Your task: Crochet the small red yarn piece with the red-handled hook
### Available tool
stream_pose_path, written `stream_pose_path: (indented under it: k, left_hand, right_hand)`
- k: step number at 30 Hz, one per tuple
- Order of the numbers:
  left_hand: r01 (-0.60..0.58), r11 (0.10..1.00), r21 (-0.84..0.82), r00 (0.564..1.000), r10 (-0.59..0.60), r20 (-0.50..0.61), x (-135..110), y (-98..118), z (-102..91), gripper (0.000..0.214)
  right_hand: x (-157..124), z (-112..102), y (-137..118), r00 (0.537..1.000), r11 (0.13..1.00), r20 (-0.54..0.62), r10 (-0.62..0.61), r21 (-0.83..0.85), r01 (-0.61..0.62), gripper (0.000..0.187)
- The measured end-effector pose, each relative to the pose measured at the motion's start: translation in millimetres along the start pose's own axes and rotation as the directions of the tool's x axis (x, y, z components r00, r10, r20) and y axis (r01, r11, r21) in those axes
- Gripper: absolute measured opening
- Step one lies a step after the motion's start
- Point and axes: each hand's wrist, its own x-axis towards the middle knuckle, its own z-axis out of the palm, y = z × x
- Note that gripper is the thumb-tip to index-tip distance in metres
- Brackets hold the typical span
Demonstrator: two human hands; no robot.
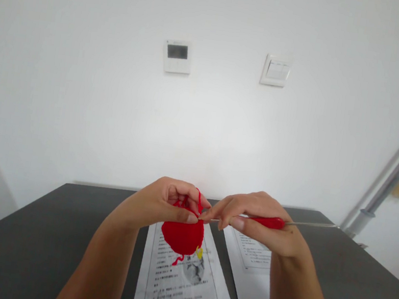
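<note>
A round red crochet piece (182, 237) hangs from my left hand (173, 203), pinched at its upper edge between thumb and fingers. Red yarn loops over the left fingers, and a short red tail dangles at the bottom of the piece. A small yellow stitch marker (199, 253) sits at its lower right edge. My right hand (253, 214) is closed around a crochet hook (267, 222) with a red handle. The hook's thin metal shaft points left to the edge of the piece, where the right fingertips meet it. The hook's tip is hidden.
A printed sheet (182, 295) with text and a picture lies under the crochet piece on the dark table (41, 241). More paper (249, 295) lies to its right. Behind stands a white wall with a thermostat (177, 57) and a light switch (276, 71). A metal pole (391, 181) rises at right.
</note>
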Motion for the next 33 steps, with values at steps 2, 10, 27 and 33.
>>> stream_pose_path:
  k: [2,10,27,33]
  left_hand:
    - [0.023,0.999,-0.033,0.999,-0.022,0.039,0.0,0.0,0.2,0.015]
    - [0.054,0.991,0.124,0.991,-0.038,-0.128,4.2,-5.0,1.3,0.01]
    - [0.084,0.855,0.512,0.866,0.191,-0.462,8.2,-4.6,11.8,0.022]
    - [0.061,0.834,0.548,0.816,0.275,-0.509,7.9,-4.4,10.8,0.025]
  right_hand:
    - [-0.2,0.0,-0.1,1.0,0.998,-0.001,-0.007,0.064,0.007,0.019]
    - [-0.1,2.7,-1.0,0.984,0.969,-0.001,0.181,-0.172,-0.178,0.021]
    - [13.2,19.2,3.1,0.998,0.839,0.005,0.063,-0.542,-0.05,0.022]
    - [14.0,21.7,9.2,0.998,0.818,-0.026,-0.058,-0.574,0.033,0.021]
